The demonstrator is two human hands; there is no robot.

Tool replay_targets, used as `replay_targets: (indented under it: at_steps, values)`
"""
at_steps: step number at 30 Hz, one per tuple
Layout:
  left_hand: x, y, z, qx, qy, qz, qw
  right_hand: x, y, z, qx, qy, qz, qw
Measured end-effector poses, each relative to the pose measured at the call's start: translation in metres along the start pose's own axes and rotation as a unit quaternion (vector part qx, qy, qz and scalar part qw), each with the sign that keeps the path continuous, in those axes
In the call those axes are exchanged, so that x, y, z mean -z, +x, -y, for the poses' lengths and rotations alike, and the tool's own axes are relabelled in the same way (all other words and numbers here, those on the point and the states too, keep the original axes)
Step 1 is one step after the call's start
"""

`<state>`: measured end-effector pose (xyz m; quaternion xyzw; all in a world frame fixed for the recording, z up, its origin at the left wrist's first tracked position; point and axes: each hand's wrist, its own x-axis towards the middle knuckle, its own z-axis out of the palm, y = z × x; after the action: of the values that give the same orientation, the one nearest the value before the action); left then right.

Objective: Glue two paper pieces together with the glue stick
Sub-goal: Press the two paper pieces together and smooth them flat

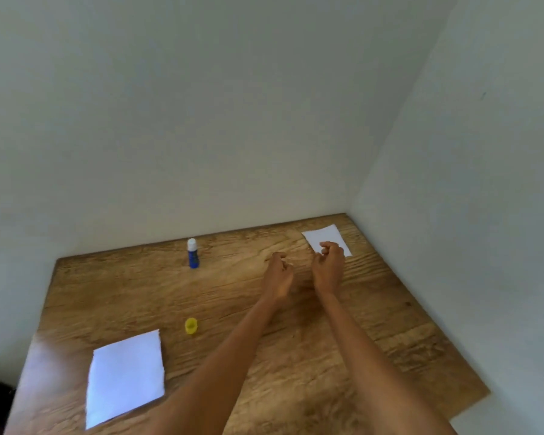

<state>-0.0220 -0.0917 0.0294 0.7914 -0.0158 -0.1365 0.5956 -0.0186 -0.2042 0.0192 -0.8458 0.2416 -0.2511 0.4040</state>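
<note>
Head view: glue stick (pixel 193 253) stands uncapped on the bench (pixel 296 340), yellow cap (pixel 191 326) apart. Right hand (pixel 328 265) reaches the far paper (pixel 325 238), fingers curled, grip unclear; left hand (pixel 280 273) loosely curled, empty. Near paper (pixel 126 375) lies untouched; joining remains undone

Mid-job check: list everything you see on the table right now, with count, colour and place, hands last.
glue stick: one, blue body with white top, standing upright near the table's far edge, uncapped.
cap: one, yellow, lying on the table nearer than the glue stick, apart from it.
large paper piece: one, white, flat at the near left of the table.
small paper piece: one, white, flat in the far right corner.
table: one, brown wood grain, set into a corner of pale walls.
left hand: fingers loosely curled, holding nothing, over the table.
right hand: fingers curled at the small paper piece's near edge; an actual grip cannot be told.
</note>
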Motion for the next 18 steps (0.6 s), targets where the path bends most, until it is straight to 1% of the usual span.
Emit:
replay_targets:
  at_steps: [4, 6, 8, 11, 12, 14, 16, 18]
  values:
    - [-0.04, 0.041, -0.021, 0.088, -0.088, 0.007, 0.992, 0.015, 0.067, -0.035, -0.03, -0.058, 0.016, 0.998]
    - [-0.055, 0.064, -0.029, 0.117, -0.111, 0.004, 0.987, 0.015, 0.099, -0.047, -0.053, -0.098, 0.038, 0.993]
    - [-0.066, 0.082, -0.035, 0.144, -0.121, -0.003, 0.982, 0.013, 0.122, -0.055, -0.073, -0.136, 0.08, 0.985]
    - [-0.077, 0.098, -0.036, 0.169, -0.112, -0.027, 0.979, 0.004, 0.142, -0.066, -0.052, -0.196, 0.161, 0.966]
    - [-0.08, 0.101, -0.034, 0.17, -0.108, -0.037, 0.979, 0.002, 0.145, -0.069, -0.045, -0.2, 0.17, 0.964]
    - [-0.083, 0.102, -0.031, 0.168, -0.107, -0.051, 0.978, -0.002, 0.146, -0.073, -0.041, -0.184, 0.153, 0.97]
    - [-0.083, 0.102, -0.028, 0.159, -0.109, -0.059, 0.979, -0.001, 0.144, -0.073, -0.051, -0.145, 0.127, 0.98]
    - [-0.081, 0.097, -0.026, 0.151, -0.107, -0.064, 0.981, 0.002, 0.137, -0.07, -0.072, -0.083, 0.117, 0.987]
